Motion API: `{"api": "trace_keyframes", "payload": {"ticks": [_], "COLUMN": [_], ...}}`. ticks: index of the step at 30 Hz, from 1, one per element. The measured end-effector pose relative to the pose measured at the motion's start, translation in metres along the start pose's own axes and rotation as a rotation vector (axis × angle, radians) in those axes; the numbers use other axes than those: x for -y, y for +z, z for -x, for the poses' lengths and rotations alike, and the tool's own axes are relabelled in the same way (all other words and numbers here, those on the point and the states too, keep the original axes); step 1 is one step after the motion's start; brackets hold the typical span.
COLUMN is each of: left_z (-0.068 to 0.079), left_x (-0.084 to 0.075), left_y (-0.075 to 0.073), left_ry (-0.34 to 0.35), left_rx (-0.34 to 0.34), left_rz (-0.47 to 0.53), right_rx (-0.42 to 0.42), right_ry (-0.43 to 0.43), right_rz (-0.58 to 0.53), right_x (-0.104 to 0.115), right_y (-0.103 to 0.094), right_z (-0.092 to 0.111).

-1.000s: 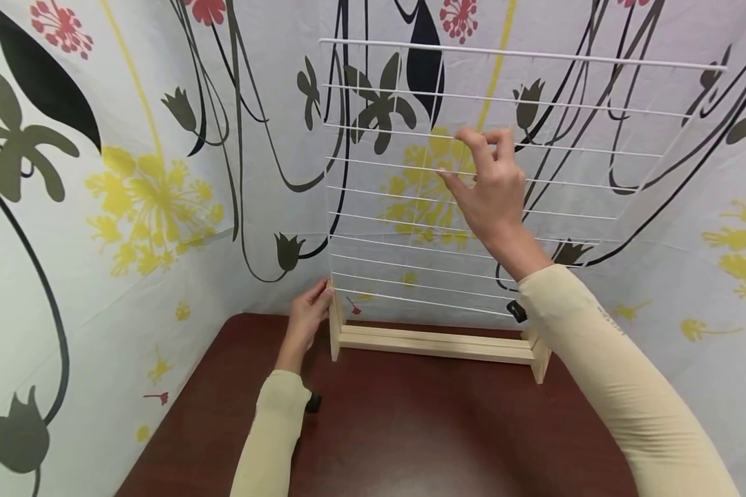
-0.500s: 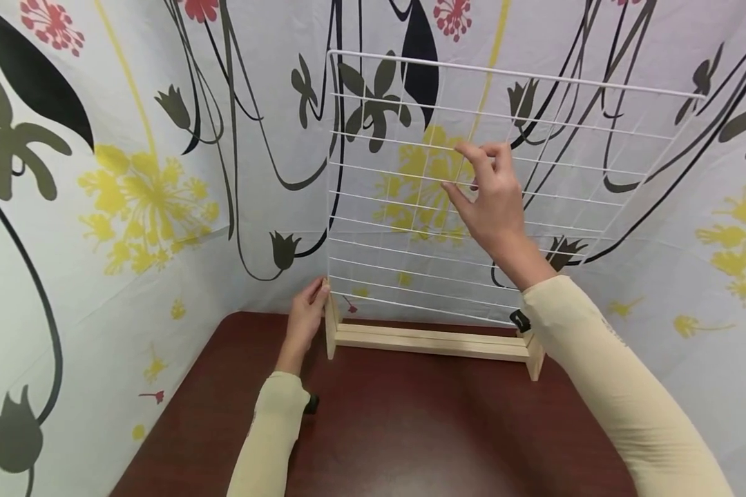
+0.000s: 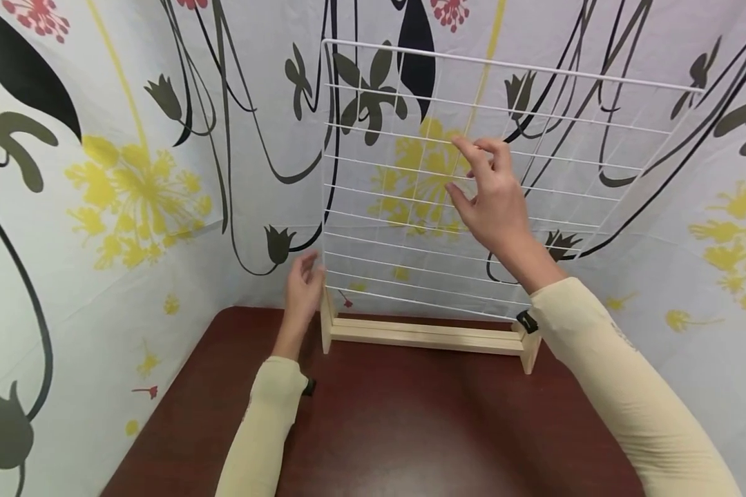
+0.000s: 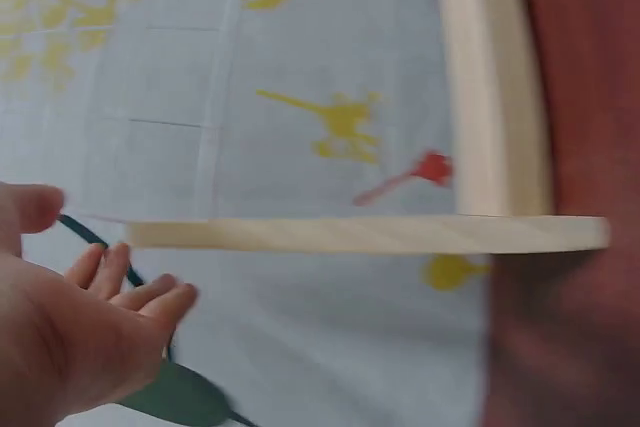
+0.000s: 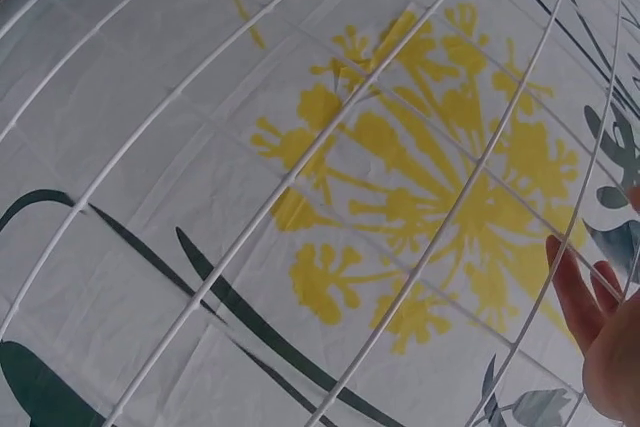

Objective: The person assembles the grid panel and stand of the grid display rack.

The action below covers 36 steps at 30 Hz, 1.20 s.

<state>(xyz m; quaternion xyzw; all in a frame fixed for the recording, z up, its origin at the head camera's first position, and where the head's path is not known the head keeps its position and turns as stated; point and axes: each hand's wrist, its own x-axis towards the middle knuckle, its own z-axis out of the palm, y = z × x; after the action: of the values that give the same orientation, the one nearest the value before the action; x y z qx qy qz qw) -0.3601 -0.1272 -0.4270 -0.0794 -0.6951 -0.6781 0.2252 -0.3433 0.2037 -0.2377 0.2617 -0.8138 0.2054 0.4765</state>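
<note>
A dark red-brown table (image 3: 398, 428) bears the wooden base (image 3: 425, 338); patterned cloth (image 3: 137, 193) rises behind the base and past both its ends. Just beside the top of the base's left upright (image 4: 370, 234), the left hand (image 3: 301, 290) is released, fingers loosely bent. High above the base, the right hand (image 3: 496, 193), thumb and bent fingers parted, grips wires of the white wire rack (image 3: 503, 63), which rises over the base. The right sleeve (image 3: 628, 386) hides the rack's corner above the base's right end.
</note>
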Motion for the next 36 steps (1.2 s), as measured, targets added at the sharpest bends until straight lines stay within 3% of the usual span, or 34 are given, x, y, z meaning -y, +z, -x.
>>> {"api": "trace_keyframes", "payload": {"ticks": [5,9,13,18,25,28,31,34,36], "left_z": [-0.027,-0.050,-0.069,-0.079,-0.079,-0.079,-0.081,-0.082,-0.082], "left_x": [-0.051,-0.094,-0.122,-0.140,-0.138,-0.136,-0.136,-0.139,-0.141], "left_y": [0.012,0.025,0.035,0.037,0.035,0.036,0.037,0.037,0.036], "left_ry": [0.143,0.200,0.250,0.249,0.222,0.231,0.246,0.244,0.238], "left_rx": [-0.006,0.024,0.030,0.044,0.127,0.132,0.123,0.116,0.116], "left_rz": [0.054,0.033,0.003,0.041,0.062,0.065,0.076,0.093,0.099], "right_rx": [0.041,0.061,0.076,0.109,0.148,0.034,-0.191,-0.459,-0.593], "right_ry": [-0.029,-0.051,-0.064,-0.097,-0.219,-0.253,-0.215,-0.090,0.028], "right_rz": [0.012,0.019,0.021,0.011,0.091,0.101,0.045,-0.014,-0.007], "right_x": [-0.001,-0.003,-0.003,-0.004,-0.020,-0.027,-0.033,-0.036,-0.042], "right_y": [-0.004,-0.005,-0.006,-0.011,-0.037,-0.046,-0.051,-0.058,-0.066], "right_z": [0.005,0.010,0.012,0.012,0.027,0.039,0.047,0.046,0.042]}}
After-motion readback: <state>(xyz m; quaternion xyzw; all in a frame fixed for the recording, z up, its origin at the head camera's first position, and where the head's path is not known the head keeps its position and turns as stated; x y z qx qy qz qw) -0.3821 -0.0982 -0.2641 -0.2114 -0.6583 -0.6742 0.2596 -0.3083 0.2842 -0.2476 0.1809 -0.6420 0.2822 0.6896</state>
